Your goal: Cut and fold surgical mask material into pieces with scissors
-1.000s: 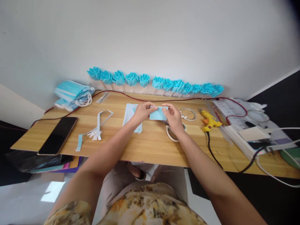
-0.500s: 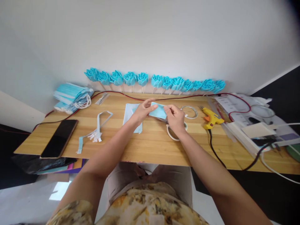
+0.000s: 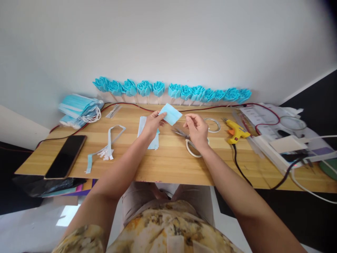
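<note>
Above the table, my left hand (image 3: 152,123) pinches a small light-blue piece of mask fabric (image 3: 171,114) by its left corner. My right hand (image 3: 196,128) is a little to the right of the piece, apart from it, with fingers curled together; whether anything small is between them I cannot make out. Under my right hand lie scissors (image 3: 180,133) with white handles, partly hidden by the hand. A flat light-blue mask sheet (image 3: 153,144) lies beneath my left hand, which covers part of it.
Blue fabric flowers (image 3: 144,88) on sticks lean along the wall. At left are stacked masks (image 3: 75,105), a phone (image 3: 65,156) and cut strips (image 3: 109,140). To the right lie a tape roll (image 3: 218,125), a yellow glue gun (image 3: 236,131) and a power strip (image 3: 273,153) with cables.
My right hand has let go of the blue piece and sits apart from it. The piece, now in my left hand alone, has turned and risen slightly. More of the scissors shows.
</note>
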{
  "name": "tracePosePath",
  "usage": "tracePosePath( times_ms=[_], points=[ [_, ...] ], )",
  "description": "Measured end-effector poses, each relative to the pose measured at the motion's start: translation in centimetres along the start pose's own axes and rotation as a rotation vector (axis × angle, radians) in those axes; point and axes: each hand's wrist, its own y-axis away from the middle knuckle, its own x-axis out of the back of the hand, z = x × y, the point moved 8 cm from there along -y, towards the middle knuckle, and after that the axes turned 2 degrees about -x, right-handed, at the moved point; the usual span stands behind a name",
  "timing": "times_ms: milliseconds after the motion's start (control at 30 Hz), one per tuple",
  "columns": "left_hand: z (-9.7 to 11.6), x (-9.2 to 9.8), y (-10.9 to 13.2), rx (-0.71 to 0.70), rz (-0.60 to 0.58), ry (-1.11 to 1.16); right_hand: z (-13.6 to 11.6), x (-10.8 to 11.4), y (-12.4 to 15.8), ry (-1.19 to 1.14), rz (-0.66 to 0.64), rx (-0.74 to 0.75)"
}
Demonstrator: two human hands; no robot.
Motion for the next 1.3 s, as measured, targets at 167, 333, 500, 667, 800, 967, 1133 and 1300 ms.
tracePosePath(
  times_ms=[167,333,500,667,800,967,1133,1300],
  points=[
    [0.3,0.4,-0.3,-0.007,0.016,0.012,0.1,1.0,-0.8,0.041,0.034,0.032],
    [0.6,0.6,-0.5,-0.018,-0.003,0.034,0.0,2.9,-2.3,0.215,0.078,0.074],
    [0.9,1.0,-0.8,-0.039,0.006,0.05,-0.6,2.3,-1.5,0.975,-0.355,0.046],
    [1.0,1.2,-0.9,-0.041,0.027,0.087,-0.8,2.9,3.1,1.253,-0.607,0.026],
    [1.0,0.9,-0.7,-0.029,0.028,0.077,-1.0,2.7,6.2,1.256,-0.549,0.026],
    [1.1,0.3,-0.4,-0.015,-0.017,0.084,0.3,5.3,6.6,1.239,-0.371,-0.1],
    [1.5,-2.2,0.8,0.015,-0.234,0.129,-0.3,6.6,3.3,0.957,-0.344,0.022],
    [1.3,-3.9,2.2,0.062,-0.389,0.042,-1.6,1.6,0.0,0.126,-0.393,-0.118]
  ],
)
